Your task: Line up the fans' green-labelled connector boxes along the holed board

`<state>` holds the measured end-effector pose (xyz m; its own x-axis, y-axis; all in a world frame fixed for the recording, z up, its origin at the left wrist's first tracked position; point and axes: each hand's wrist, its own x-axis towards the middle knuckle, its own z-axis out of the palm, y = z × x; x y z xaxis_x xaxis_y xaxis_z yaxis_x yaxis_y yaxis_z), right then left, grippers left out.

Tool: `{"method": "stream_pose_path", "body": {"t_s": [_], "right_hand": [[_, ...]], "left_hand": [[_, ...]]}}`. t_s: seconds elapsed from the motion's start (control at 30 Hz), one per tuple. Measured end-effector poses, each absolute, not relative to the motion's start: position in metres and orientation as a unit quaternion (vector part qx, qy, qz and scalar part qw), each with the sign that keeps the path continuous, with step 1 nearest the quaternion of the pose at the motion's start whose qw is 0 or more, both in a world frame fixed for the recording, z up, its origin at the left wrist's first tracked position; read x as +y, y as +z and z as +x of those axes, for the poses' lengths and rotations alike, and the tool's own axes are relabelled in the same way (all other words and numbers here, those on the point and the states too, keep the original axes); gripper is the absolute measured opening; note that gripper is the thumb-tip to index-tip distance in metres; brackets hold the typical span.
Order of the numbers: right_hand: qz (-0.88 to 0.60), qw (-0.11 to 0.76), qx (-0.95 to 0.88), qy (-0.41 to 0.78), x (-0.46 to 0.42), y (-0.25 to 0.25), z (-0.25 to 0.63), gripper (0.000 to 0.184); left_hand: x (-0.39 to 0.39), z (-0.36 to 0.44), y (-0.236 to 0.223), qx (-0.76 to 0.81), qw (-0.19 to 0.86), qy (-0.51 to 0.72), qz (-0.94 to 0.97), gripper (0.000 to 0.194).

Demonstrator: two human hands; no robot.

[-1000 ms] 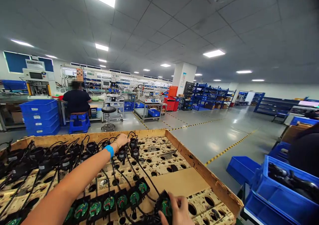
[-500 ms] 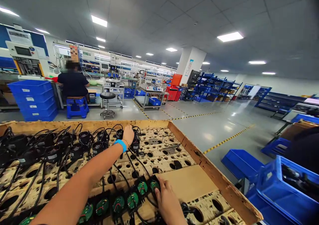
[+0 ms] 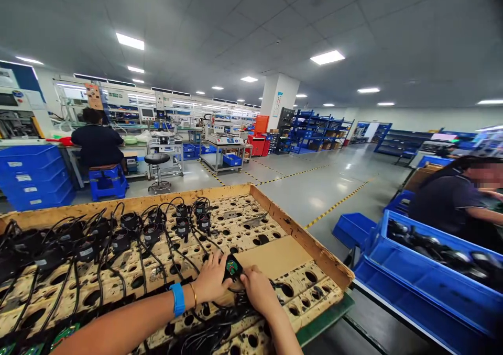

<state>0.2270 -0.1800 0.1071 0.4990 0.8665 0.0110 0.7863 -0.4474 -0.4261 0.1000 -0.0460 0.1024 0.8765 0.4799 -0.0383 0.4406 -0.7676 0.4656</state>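
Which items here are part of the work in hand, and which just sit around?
In hand: left hand and right hand meeting at a black part with a green board; wired black parts; perforated tray.

Around: blue bins, black stool, seated person.

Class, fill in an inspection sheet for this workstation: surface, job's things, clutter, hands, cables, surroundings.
Surface: wooden-edged tray lined with perforated cardboard, many holes vacant.
Job's things: black module with green board, between both hands; more black units seated in far rows.
Clutter: loose cardboard sheet lying on the tray.
Hands: left hand and right hand both touch the module; grip unclear.
Cables: black leads trail across the holes, tangled near the front.
Surroundings: blue bins at right, seated co-worker, another person at a far bench.
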Motion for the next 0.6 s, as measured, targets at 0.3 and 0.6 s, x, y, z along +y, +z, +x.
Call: {"method": "stream_pose_path", "body": {"t_s": [0.3,0.6], "right_hand": [[-0.900,0.242,-0.360,0.042,-0.280,0.094,0.218,0.055],[-0.824,0.473,-0.300,0.087,-0.293,0.080,0.201,0.073]], "left_hand": [[-0.050,0.127,0.081,0.250,0.219,0.040,0.942,0.066],[-0.047,0.118,0.079,0.192,0.213,0.042,0.957,0.062]]}}
